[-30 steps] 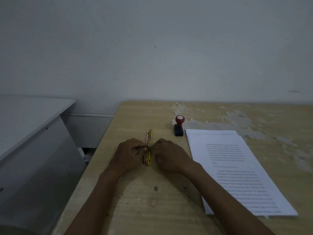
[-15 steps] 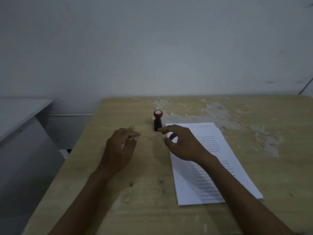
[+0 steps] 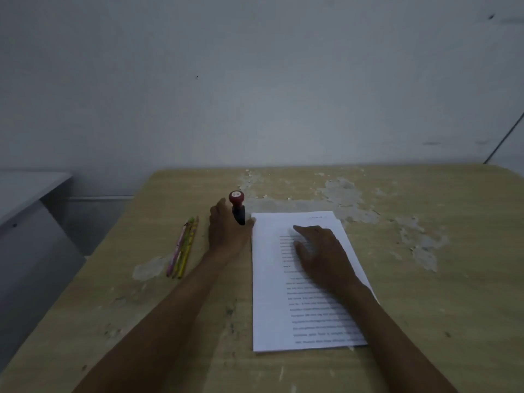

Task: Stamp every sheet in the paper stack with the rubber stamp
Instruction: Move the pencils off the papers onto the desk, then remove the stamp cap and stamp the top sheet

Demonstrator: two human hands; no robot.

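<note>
Left hand (image 3: 226,231) wrapped around the rubber stamp (image 3: 237,207), fingers grasping its dark body with the red knob poking out on top, probably ready to lift it. Stamp still at the far left corner of the paper stack (image 3: 269,313), just beside it on the surface (image 3: 425,279). Right hand (image 3: 320,251) flat on the top sheet, fingers released, likely pinning the stack against sliding. Pencils (image 3: 184,248) left, out of the way.

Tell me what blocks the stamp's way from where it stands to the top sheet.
Nothing visible does. The rubber stamp, in the left hand, stands just off the paper stack at its far left corner. The right hand lies flat on the sheet's upper middle; its left margin is bare.
</note>
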